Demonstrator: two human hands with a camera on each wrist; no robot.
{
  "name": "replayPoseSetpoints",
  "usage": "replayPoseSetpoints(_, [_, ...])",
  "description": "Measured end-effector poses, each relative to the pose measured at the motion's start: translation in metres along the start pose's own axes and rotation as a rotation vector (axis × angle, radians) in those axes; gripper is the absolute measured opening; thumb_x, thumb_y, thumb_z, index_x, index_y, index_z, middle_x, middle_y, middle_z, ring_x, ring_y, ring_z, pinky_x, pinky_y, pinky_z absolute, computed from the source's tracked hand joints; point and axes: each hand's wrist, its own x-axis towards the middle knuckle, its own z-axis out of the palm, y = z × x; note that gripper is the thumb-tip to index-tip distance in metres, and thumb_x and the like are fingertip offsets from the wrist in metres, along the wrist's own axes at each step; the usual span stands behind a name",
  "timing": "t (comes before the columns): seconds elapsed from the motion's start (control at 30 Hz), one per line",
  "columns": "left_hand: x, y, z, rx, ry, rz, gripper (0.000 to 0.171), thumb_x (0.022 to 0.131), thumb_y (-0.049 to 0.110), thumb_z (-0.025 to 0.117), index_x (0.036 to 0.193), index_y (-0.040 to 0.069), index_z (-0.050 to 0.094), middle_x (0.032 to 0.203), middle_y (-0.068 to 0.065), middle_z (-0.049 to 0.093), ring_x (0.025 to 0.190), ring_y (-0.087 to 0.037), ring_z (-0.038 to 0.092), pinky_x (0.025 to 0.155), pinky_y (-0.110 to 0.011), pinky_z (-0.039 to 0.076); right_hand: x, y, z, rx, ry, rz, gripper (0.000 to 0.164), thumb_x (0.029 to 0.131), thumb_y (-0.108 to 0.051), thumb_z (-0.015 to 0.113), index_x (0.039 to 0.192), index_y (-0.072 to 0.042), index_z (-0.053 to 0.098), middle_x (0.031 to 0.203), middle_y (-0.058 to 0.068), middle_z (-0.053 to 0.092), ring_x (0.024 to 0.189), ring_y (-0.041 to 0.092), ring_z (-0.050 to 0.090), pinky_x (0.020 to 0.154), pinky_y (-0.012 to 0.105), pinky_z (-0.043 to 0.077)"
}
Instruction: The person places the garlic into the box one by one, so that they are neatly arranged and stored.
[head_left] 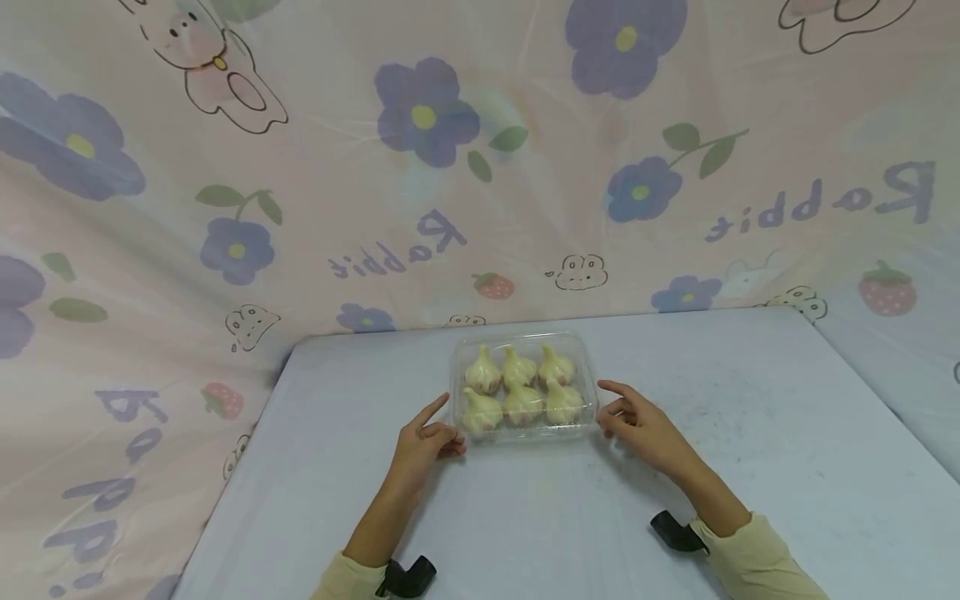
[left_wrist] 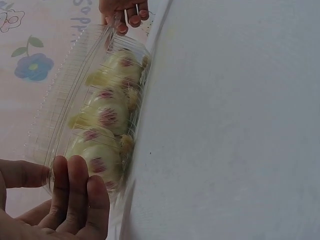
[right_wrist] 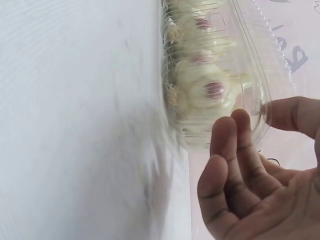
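A clear plastic clamshell box [head_left: 525, 435] holds several garlic bulbs [head_left: 522, 405], pale with purplish patches, set in two rows. Its lid is down over them. At the box's left side, my left hand [head_left: 423, 450] pinches the rim, one digit against the edge and other fingers curled by the wall. My right hand [head_left: 637, 427] grips the rim at the opposite side in much the same way. Both grips show closer in the wrist views, with the left fingers [left_wrist: 77, 180] and right fingers [right_wrist: 227, 145] in front of the box's end walls.
The box is on a white-covered table [head_left: 337, 400], near its back edge. Behind and at the sides hangs a pink cloth [head_left: 315, 167] printed with flowers, rabbits and strawberries. A black wrist mount [head_left: 408, 577] shows at the left sleeve, another black mount [head_left: 675, 532] at the right.
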Motion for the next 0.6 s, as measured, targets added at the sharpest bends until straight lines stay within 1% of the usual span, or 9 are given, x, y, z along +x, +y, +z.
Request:
replayPoseSetpoints(0.17, [0.006, 0.0, 0.001, 0.025, -0.008, 0.025, 0.06, 0.093, 0.002, 0.06, 0.15, 0.011, 0.044, 0.083, -0.011, 0.073, 0.07, -0.015, 0.068, 0.073, -0.028, 0.061, 0.002, 0.001, -0.001, -0.024, 0.02, 0.008, 0.061, 0.101, -0.03, 0.059, 0.153, -0.01, 0.035, 0.108, 0.015, 0.068, 0.083, 0.021, 0.065, 0.059, 0.025, 0.047])
replayPoseSetpoints(0.27, [0.01, 0.0, 0.002, 0.028, -0.001, 0.032, 0.06, 0.093, 0.001, 0.061, 0.149, 0.01, 0.045, 0.082, -0.01, 0.073, 0.069, -0.015, 0.068, 0.072, -0.028, 0.061, 0.005, 0.002, -0.002, -0.047, 0.027, 0.009, 0.06, 0.101, -0.031, 0.058, 0.153, -0.009, 0.035, 0.108, 0.015, 0.068, 0.082, 0.02, 0.065, 0.06, 0.025, 0.047])
replayPoseSetpoints(0.43, [0.016, 0.001, 0.004, 0.022, 0.013, 0.02, 0.06, 0.092, 0.001, 0.061, 0.149, 0.011, 0.046, 0.081, -0.008, 0.073, 0.068, -0.015, 0.067, 0.071, -0.028, 0.06, 0.011, 0.005, -0.004, -0.076, 0.023, 0.004, 0.06, 0.102, -0.03, 0.057, 0.153, -0.007, 0.035, 0.108, 0.016, 0.069, 0.082, 0.021, 0.065, 0.062, 0.025, 0.046])
replayPoseSetpoints(0.6, [0.022, 0.001, 0.006, 0.045, 0.009, 0.025, 0.06, 0.094, 0.003, 0.061, 0.15, 0.013, 0.044, 0.082, -0.008, 0.072, 0.069, -0.015, 0.068, 0.073, -0.029, 0.06, 0.018, 0.007, -0.006, -0.084, 0.024, 0.0, 0.058, 0.102, -0.027, 0.057, 0.153, -0.006, 0.036, 0.108, 0.017, 0.068, 0.08, 0.02, 0.066, 0.064, 0.025, 0.047])
